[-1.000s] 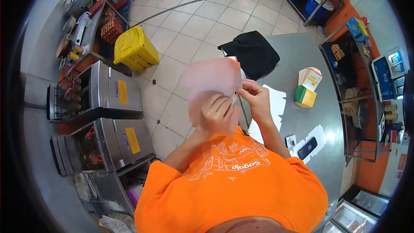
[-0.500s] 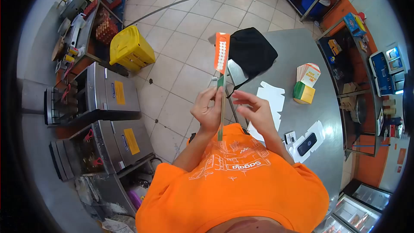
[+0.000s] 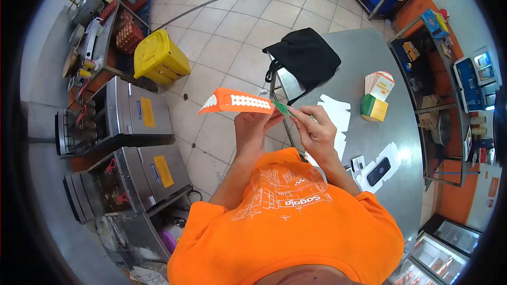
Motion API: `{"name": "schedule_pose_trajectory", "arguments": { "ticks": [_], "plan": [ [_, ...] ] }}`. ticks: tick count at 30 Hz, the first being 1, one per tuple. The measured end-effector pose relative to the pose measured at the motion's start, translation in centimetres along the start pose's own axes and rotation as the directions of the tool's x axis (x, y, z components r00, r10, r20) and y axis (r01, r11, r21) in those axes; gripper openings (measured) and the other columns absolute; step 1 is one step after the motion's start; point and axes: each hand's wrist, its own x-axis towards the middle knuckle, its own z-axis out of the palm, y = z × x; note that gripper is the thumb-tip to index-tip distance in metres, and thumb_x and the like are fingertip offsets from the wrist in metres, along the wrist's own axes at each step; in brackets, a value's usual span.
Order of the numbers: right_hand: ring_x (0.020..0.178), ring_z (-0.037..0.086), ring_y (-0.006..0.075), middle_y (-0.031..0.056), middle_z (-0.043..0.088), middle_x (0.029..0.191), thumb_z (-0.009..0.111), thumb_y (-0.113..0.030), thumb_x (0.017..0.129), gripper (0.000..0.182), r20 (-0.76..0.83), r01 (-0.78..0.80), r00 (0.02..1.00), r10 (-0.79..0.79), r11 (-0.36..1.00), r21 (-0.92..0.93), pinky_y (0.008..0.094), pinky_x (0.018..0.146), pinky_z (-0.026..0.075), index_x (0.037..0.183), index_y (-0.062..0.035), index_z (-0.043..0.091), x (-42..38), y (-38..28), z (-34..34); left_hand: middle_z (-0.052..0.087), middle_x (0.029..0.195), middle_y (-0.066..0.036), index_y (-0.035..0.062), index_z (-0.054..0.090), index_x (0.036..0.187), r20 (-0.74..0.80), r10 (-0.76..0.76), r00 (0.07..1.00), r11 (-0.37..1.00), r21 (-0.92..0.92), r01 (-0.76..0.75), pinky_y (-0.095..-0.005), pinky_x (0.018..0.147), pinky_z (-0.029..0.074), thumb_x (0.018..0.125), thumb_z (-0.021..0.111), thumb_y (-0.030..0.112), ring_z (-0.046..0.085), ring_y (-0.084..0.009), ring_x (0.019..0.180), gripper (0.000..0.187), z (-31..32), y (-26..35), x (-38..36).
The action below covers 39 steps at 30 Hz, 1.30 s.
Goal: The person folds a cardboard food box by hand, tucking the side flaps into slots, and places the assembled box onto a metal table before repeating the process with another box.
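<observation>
An orange, white and green carton (image 3: 245, 101) is held up in front of my chest, its orange side turned up and to the left. My left hand (image 3: 252, 129) is closed on the carton from below, partly hidden behind it. The fingers of my right hand (image 3: 316, 131) pinch the green end at the right. On the metal table, to the right of my hands, lie flat white card pieces (image 3: 336, 113). Farther right stands a stack of folded cartons (image 3: 375, 106), green and yellow below and orange and white above.
A black bag (image 3: 306, 58) lies on the far end of the metal table (image 3: 364, 47). A phone (image 3: 378, 171) rests on white card at the right, beside a small white object (image 3: 358, 163). A yellow bin (image 3: 160, 59) and steel appliances (image 3: 142, 111) are at the left.
The carton has swung from upright and edge-on to nearly level, pointing left. My right hand has moved from apart with loose fingers to pinching its green end.
</observation>
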Motion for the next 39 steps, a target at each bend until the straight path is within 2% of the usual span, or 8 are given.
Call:
{"name": "schedule_pose_trajectory", "arguments": {
  "ticks": [6, 10, 13, 15, 17, 29, 36, 39],
  "plan": [
    [0.076, 0.063, 0.0246, 0.0085, 0.066, 0.086, 0.076, 0.003, 0.074, 0.026, -0.065, 0.12, 0.991, -0.119, 0.993, 0.013, 0.0317, 0.065, 0.052, 0.098, -0.0046, 0.073, 0.8, 0.0, 0.4, 0.067, 0.106, -0.012, -0.0006, 0.059, 0.111, 0.053, -0.092, 0.994, 0.992, -0.078, 0.096, -0.0377, 0.089, 0.059, 0.094, 0.064, 0.009, 0.068, -0.0235, 0.099, 0.021, -1.3, 0.4, 0.1],
    [0.074, 0.063, 0.0169, 0.0071, 0.069, 0.085, 0.072, -0.002, 0.083, 0.014, -0.094, -0.24, 0.961, 0.258, 0.955, 0.172, 0.0282, 0.065, 0.05, 0.097, -0.0019, 0.073, 0.3, 0.8, 1.0, 0.061, 0.118, -0.012, 0.0015, 0.054, 0.123, -0.064, 0.081, 0.995, 0.995, 0.066, -0.077, -0.0326, 0.083, 0.06, 0.089, 0.071, 0.009, 0.065, -0.0214, 0.104, 0.04, -1.6, -1.1, -0.3],
    [0.073, 0.061, 0.0079, 0.0036, 0.071, 0.083, 0.067, -0.007, 0.091, 0.01, 0.056, -0.544, 0.801, 0.596, 0.686, 0.483, 0.0235, 0.065, 0.048, 0.094, 0.0008, 0.073, 0.4, 0.8, 1.2, 0.052, 0.137, -0.013, 0.0066, 0.044, 0.139, 0.185, 0.338, 0.923, 0.758, 0.527, -0.383, -0.0402, 0.103, 0.048, 0.092, 0.068, 0.017, 0.053, -0.0252, 0.124, 0.054, -2.7, -1.4, -2.8],
    [0.075, 0.061, 0.0091, 0.0052, 0.071, 0.085, 0.068, -0.006, 0.09, 0.01, 0.104, -0.532, 0.811, 0.576, 0.649, 0.544, 0.0234, 0.066, 0.048, 0.093, 0.0012, 0.073, 0.1, 0.1, 1.7, 0.044, 0.144, -0.016, 0.007, 0.036, 0.145, 0.338, 0.223, 0.914, 0.975, -0.093, -0.204, -0.0425, 0.109, 0.042, 0.099, 0.052, 0.034, 0.048, -0.0283, 0.13, 0.055, -2.9, -1.0, -3.5],
    [0.08, 0.063, 0.0123, 0.0079, 0.07, 0.089, 0.068, -0.004, 0.089, 0.009, 0.112, -0.444, 0.877, 0.467, 0.701, 0.558, 0.0243, 0.07, 0.048, 0.093, 0.0017, 0.074, -0.2, -0.2, 2.0, 0.038, 0.148, -0.019, 0.007, 0.03, 0.148, 0.389, 0.06, 0.919, 0.685, -0.686, 0.246, -0.0429, 0.111, 0.041, 0.104, 0.04, 0.045, 0.046, -0.0301, 0.133, 0.059, -4.2, -1.3, -4.1],
    [0.085, 0.068, 0.0202, 0.0099, 0.069, 0.097, 0.069, -0.001, 0.085, 0.011, 0.17, -0.261, 0.963, 0.21, 0.883, 0.39, 0.0273, 0.073, 0.052, 0.094, -0.0003, 0.074, 0.5, -1.9, 0.5, 0.042, 0.145, -0.018, 0.008, 0.032, 0.147, 0.181, 0.102, 0.978, 0.867, -0.499, 0.002, -0.0413, 0.107, 0.044, 0.105, 0.04, 0.042, 0.048, -0.0288, 0.131, 0.055, -5.8, -1.6, -5.0],
    [0.088, 0.068, 0.0173, 0.0104, 0.071, 0.099, 0.069, -0.001, 0.085, 0.013, 0.268, -0.453, 0.892, 0.365, 0.727, 0.515, 0.0262, 0.074, 0.053, 0.097, -0.0006, 0.075, 0.4, -0.7, -0.2, 0.049, 0.138, -0.019, 0.0031, 0.036, 0.144, 0.352, 0.019, 0.936, 0.408, -0.857, 0.314, -0.0391, 0.106, 0.044, 0.104, 0.049, 0.025, 0.052, -0.0279, 0.126, 0.048, -4.6, -1.8, -3.4],
    [0.093, 0.068, 0.0197, 0.0103, 0.07, 0.102, 0.07, -0.004, 0.085, 0.015, 0.178, -0.326, 0.945, 0.276, 0.846, 0.421, 0.0277, 0.078, 0.053, 0.099, -0.0024, 0.075, 0.8, -0.8, 0.0, 0.051, 0.135, -0.02, 0.002, 0.038, 0.143, 0.147, 0.124, 0.981, 0.845, -0.533, -0.027, -0.039, 0.107, 0.043, 0.103, 0.051, 0.021, 0.053, -0.0279, 0.124, 0.046, -3.2, -3.2, -3.0]
  ]
}}
